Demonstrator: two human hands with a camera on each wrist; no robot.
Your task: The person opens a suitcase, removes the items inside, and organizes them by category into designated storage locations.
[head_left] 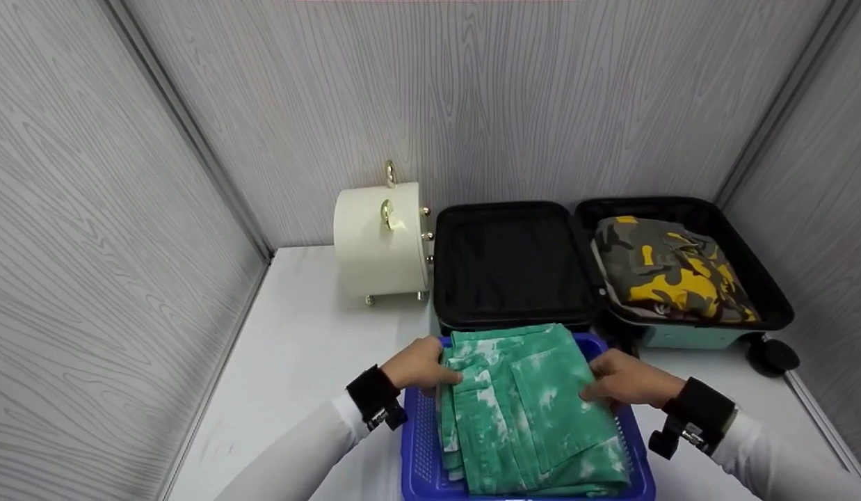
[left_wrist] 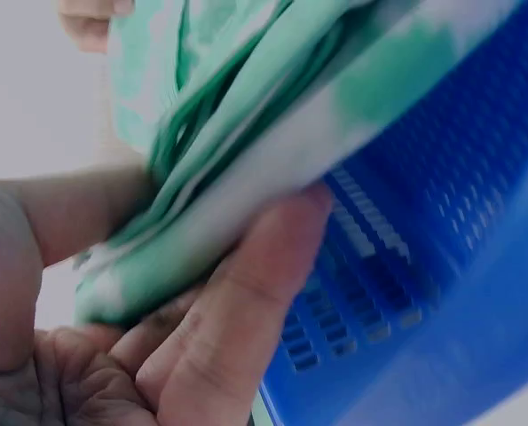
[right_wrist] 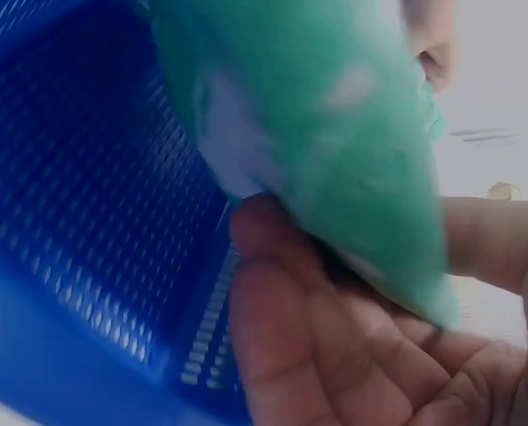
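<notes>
A folded green and white tie-dye garment lies over a blue plastic basket at the table's near edge. My left hand grips the garment's left edge, fingers underneath and thumb on top. My right hand grips its right edge the same way. In the left wrist view the green garment rests on my fingers beside the blue basket's mesh wall. The right wrist view shows the green cloth above my fingers, inside the basket.
An open black-lined suitcase lies behind the basket; its right half holds a camouflage and yellow garment. A cream round case with gold fittings stands to the left. Grey walls close in on three sides of the white table.
</notes>
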